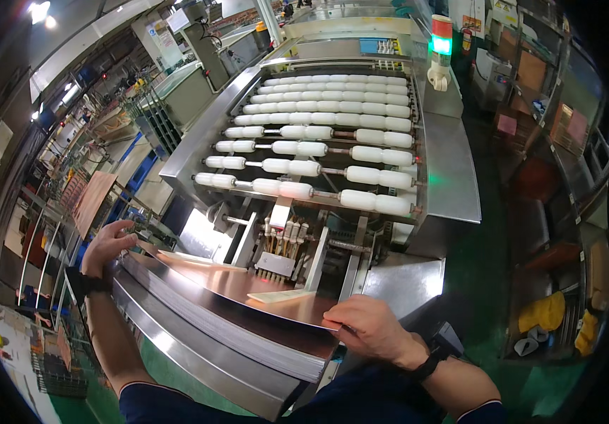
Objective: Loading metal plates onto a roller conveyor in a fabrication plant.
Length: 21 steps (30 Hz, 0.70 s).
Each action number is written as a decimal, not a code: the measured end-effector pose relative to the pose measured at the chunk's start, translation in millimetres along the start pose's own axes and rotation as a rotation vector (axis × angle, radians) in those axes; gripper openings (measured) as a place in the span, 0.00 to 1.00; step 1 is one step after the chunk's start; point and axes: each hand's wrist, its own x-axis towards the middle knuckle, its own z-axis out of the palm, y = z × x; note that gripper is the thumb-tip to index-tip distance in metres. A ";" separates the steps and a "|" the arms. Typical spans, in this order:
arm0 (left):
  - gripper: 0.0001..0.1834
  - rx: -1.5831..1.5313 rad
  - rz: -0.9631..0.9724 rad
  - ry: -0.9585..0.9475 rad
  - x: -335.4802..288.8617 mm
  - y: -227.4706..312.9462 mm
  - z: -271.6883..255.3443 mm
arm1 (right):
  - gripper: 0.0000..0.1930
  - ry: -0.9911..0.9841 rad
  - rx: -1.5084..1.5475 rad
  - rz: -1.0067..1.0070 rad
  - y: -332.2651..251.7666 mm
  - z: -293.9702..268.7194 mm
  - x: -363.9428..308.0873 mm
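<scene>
A thin, shiny copper sheet [213, 280] lies bowed on a thick stack of sheets [227, 311] in front of me. My right hand [375, 328] pinches its right corner between thumb and fingers. At the far left corner, my left hand [110, 247] is closed around the sheet's edge, its fingertips partly hidden. Two pale strips [283, 296] show at the sheet's far side, one towards each end. The stack rests on a metal ledge [191, 360].
Beyond the sheet stands a conveyor with rows of white rollers [301, 148] between metal side walls. A suction-like fitting with several tubes [276, 263] sits below them. A signal tower glows green [441, 46]. Shelving with yellow gloves [541, 312] stands right, racks [57, 247] left.
</scene>
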 end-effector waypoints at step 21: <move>0.19 0.189 0.008 0.050 -5.9 -4.1 1.9 | 0.19 -0.019 0.336 0.328 -11.1 -12.0 -0.3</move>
